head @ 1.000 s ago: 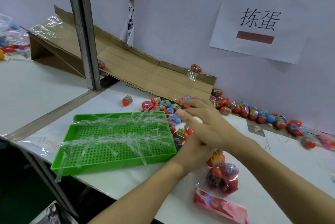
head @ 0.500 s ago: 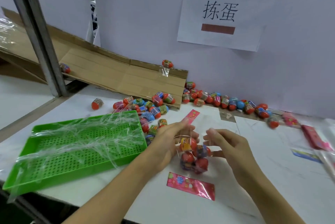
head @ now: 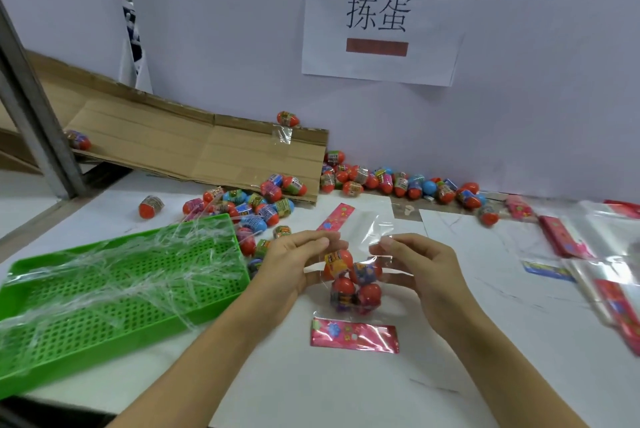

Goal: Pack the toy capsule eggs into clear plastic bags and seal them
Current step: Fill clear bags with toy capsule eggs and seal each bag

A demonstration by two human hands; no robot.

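I see left hand point(head: 292, 263) and right hand point(head: 414, 266) raised over the counter point(head: 485, 341), palms facing, fingertips pinching the clear bag point(head: 360, 254) mouth, capsule eggs point(head: 353, 283) inside

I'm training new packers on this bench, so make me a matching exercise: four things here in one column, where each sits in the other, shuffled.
Things:
1. clear bag of eggs
2. green tray
3. paper sign
4. lone egg

Places:
A. taped to the wall
B. on the cardboard ramp's top edge
C. held between both hands
D. on the table, left of the hands

Pairs: 1-C, 2-D, 3-A, 4-B
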